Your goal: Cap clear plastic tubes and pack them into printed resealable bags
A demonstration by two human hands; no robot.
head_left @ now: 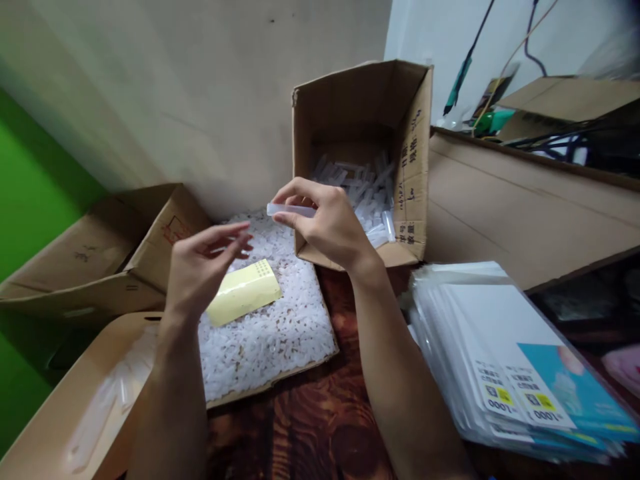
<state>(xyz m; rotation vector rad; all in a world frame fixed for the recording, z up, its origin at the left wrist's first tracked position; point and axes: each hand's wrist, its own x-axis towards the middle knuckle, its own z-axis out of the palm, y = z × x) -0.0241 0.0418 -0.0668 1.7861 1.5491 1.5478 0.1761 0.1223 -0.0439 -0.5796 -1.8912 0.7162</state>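
Observation:
My right hand (320, 217) pinches a small whitish translucent tube (290, 210) between thumb and fingers, in front of the open cardboard box (414, 200). Inside that box lie several similar clear pieces (367, 193). To the left, my left hand (213, 257) is raised with its fingers apart and holds nothing that shows. Below it, a yellow sheet (247, 290) with small marks along one end lies on a board covered with white bits (270, 347).
An open carton (150, 233) stands at the left, with a tan bin (55, 427) holding clear pieces in front. Plastic-sleeved packets (480, 320) are stacked at the right on the dark wooden table (310, 427). Behind them is a long cardboard side (500, 207) with cables above.

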